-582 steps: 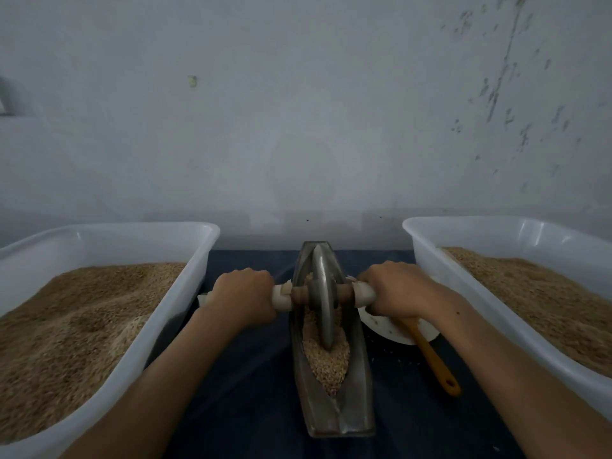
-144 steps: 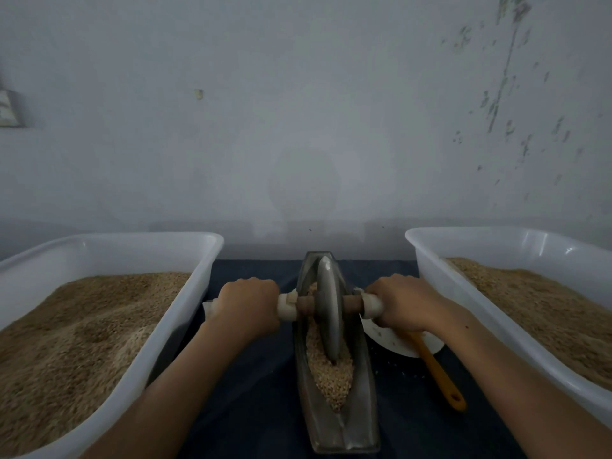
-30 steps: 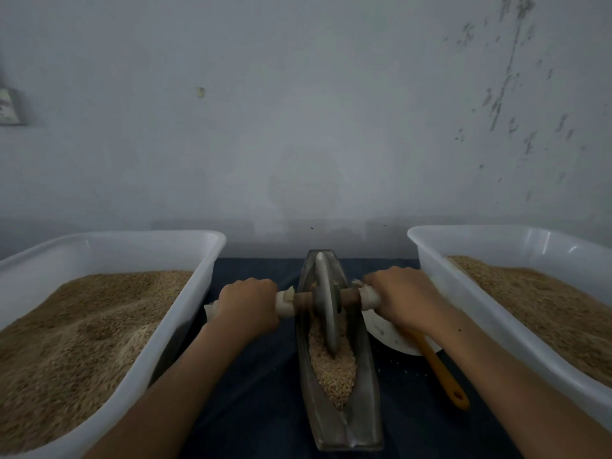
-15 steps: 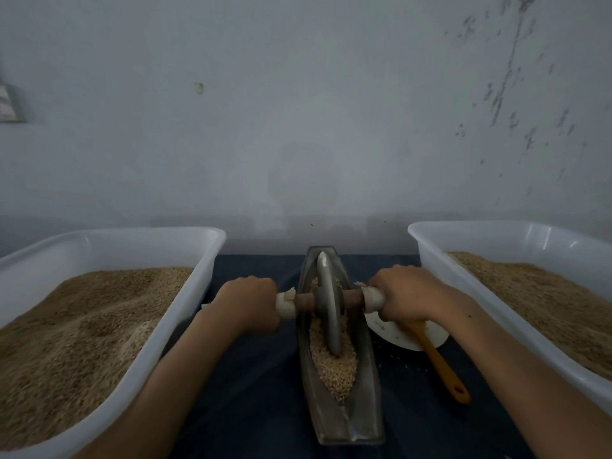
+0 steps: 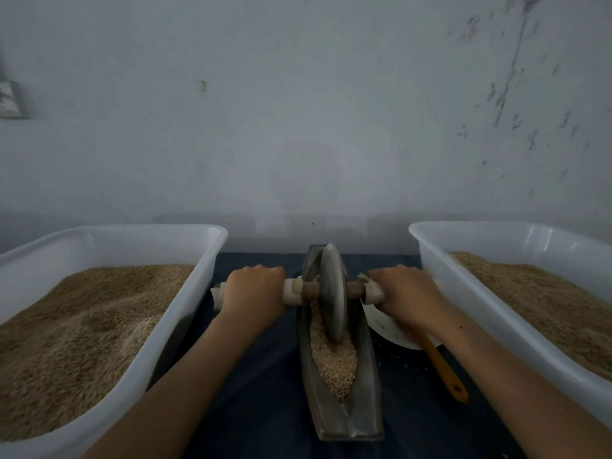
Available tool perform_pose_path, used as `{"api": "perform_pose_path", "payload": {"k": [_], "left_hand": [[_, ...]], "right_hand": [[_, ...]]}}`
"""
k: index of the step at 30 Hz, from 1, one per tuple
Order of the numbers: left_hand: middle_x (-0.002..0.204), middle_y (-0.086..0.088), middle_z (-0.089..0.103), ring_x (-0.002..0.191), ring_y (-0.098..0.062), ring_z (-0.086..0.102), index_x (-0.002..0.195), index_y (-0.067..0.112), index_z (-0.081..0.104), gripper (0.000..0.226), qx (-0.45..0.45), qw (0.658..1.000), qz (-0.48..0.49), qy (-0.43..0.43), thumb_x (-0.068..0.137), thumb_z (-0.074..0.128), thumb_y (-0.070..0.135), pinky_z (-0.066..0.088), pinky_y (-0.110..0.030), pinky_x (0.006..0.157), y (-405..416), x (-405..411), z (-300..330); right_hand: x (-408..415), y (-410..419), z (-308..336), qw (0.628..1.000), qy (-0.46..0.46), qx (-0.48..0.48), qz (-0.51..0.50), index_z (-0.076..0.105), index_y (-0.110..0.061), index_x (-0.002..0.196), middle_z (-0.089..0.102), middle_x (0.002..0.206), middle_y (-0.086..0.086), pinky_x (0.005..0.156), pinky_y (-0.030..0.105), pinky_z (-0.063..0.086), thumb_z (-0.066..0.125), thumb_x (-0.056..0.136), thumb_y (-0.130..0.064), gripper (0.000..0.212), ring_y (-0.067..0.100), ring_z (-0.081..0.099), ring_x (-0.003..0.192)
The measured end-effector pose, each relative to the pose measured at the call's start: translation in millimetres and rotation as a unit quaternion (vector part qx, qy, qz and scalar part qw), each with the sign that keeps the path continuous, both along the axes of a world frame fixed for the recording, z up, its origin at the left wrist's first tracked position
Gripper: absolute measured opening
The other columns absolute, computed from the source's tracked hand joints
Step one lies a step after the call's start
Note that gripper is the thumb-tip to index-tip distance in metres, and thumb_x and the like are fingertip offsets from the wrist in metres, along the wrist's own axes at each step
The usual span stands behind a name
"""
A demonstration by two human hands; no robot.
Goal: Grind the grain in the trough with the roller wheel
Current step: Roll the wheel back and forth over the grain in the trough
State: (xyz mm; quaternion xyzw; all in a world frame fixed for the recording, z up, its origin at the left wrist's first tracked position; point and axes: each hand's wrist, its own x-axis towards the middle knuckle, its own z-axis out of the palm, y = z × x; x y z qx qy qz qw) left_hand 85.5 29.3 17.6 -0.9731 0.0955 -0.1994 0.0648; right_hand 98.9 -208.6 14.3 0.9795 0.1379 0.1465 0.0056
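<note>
Both hands wrap fully around the axle handles: left hand at 9 o'clock of the roller wheel, right hand at 3 o'clock, fingers curled tight. This symmetric hold likely keeps the disc upright and centred in the metal trough. Left tub, at 9 o'clock of the trough, holds a heap of brown grain. The trough, running 12 to 6 o'clock on the dark cloth, holds whole-looking grain. A white dish with an orange-handled utensil lies at 3 o'clock. Right tub also holds grain.
</note>
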Motion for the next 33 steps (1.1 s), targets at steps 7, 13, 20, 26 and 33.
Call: {"api": "perform_pose_path", "payload": {"k": [7, 13, 20, 26, 33], "left_hand": [[0.084, 0.004, 0.056, 0.080, -0.015, 0.057, 0.096, 0.019, 0.056, 0.018, 0.003, 0.990, -0.002, 0.142, 0.083, 0.060, 0.032, 0.048, -0.029, 0.075, 5, 2, 7], [0.092, 0.002, 0.062, 0.083, -0.016, 0.060, 0.093, 0.021, 0.056, 0.014, -0.028, 0.993, 0.004, 0.112, 0.084, 0.060, 0.031, 0.045, -0.028, 0.072, 8, 8, -2], [0.090, 0.003, 0.061, 0.074, -0.015, 0.053, 0.083, 0.025, 0.042, 0.016, -0.065, 0.998, -0.006, 0.024, 0.089, 0.054, 0.034, 0.040, -0.028, 0.066, 9, 9, -11], [0.087, 0.004, 0.061, 0.081, -0.015, 0.059, 0.092, 0.023, 0.056, 0.016, -0.040, 0.989, -0.013, 0.140, 0.082, 0.062, 0.033, 0.048, -0.030, 0.075, 13, 10, -2], [0.076, 0.008, 0.052, 0.074, -0.013, 0.054, 0.093, 0.024, 0.056, 0.023, -0.021, 0.985, -0.003, 0.170, 0.076, 0.066, 0.038, 0.044, -0.028, 0.070, 13, 12, 0]], "right_hand": [[-7, 0, 21, 0.986, 0.160, -0.037, 0.023, 0.054, -0.036, 0.084, 0.061, 0.080, -0.008, 0.058, 0.025, 0.041, 0.067, 0.078, -0.024, 0.019, 0.012, 0.059, 0.076], [-6, 5, 12, 0.999, 0.030, -0.042, 0.009, 0.049, -0.031, 0.081, 0.057, 0.080, -0.006, 0.062, 0.027, 0.037, 0.057, 0.085, -0.022, 0.013, 0.016, 0.056, 0.075], [0, 8, -1, 0.995, -0.097, -0.031, 0.009, 0.044, -0.029, 0.083, 0.061, 0.086, -0.005, 0.064, 0.030, 0.032, 0.052, 0.090, -0.026, 0.011, 0.019, 0.059, 0.081], [-9, 7, 16, 0.997, 0.041, -0.059, 0.009, 0.056, -0.029, 0.089, 0.064, 0.092, -0.003, 0.066, 0.029, 0.040, 0.058, 0.084, -0.024, 0.008, 0.018, 0.059, 0.082], [-12, 6, 25, 0.989, 0.135, -0.064, 0.011, 0.060, -0.030, 0.095, 0.058, 0.083, -0.005, 0.063, 0.027, 0.041, 0.065, 0.081, -0.025, 0.016, 0.015, 0.058, 0.078]]}}
